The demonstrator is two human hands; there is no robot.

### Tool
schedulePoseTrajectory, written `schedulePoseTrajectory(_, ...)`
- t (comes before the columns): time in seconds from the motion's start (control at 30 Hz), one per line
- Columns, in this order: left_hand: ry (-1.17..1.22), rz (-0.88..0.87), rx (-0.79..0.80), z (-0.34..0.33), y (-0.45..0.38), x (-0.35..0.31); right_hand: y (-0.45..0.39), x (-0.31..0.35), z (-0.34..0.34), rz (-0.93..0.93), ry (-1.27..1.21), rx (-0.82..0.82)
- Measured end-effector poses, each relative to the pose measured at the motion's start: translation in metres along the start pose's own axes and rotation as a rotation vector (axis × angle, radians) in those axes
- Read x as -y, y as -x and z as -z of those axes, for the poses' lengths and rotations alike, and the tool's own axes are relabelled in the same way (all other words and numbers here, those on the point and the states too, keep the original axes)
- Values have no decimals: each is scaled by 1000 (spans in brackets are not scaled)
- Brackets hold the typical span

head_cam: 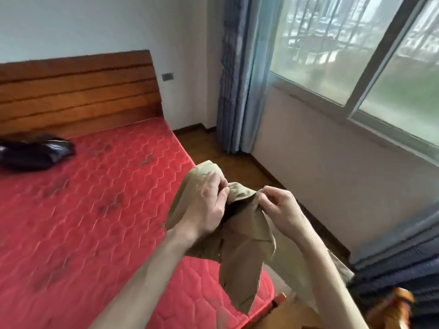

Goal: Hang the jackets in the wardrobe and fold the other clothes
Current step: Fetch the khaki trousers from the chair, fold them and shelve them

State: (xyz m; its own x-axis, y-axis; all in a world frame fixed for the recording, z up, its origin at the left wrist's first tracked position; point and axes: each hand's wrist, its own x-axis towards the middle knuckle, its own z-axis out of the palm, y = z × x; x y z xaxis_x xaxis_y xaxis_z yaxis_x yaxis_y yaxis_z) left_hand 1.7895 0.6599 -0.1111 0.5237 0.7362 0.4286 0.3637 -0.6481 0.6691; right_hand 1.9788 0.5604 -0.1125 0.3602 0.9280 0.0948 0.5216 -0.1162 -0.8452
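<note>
khaki garment (240,236) pinched by both hands — left (209,205), right (280,210) — over red mattress (83,210); dark jacket (33,154) behind.

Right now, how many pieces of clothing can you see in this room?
2. A khaki garment is held up in both hands over the mattress's near corner. A dark garment lies on the mattress near the headboard. Others may be out of view.

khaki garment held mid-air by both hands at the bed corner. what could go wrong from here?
1. Both the left hand and the right hand only pinch the top edge of the khaki garment; a slip might drop it.
2. It hangs partly past the red mattress edge, so it could land on the floor.
3. The fabric hangs bunched, so a fold may come out uneven.
</note>
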Motion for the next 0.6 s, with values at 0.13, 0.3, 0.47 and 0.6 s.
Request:
schedulePoseTrajectory(0.13,-118,134,-96,29,21,39,-35,12,-43,99,-15,146)
schedulePoseTrajectory(0.3,-293,264,-233,67,56,70,-64,29,-97,218,30,272)
schedulePoseTrajectory(0.47,-423,291,-406,103,86,79,-78,50,-150,354,102,355)
schedulePoseTrajectory(0.6,-459,357,-441,118,118,110,-84,54,-199,395,156,453)
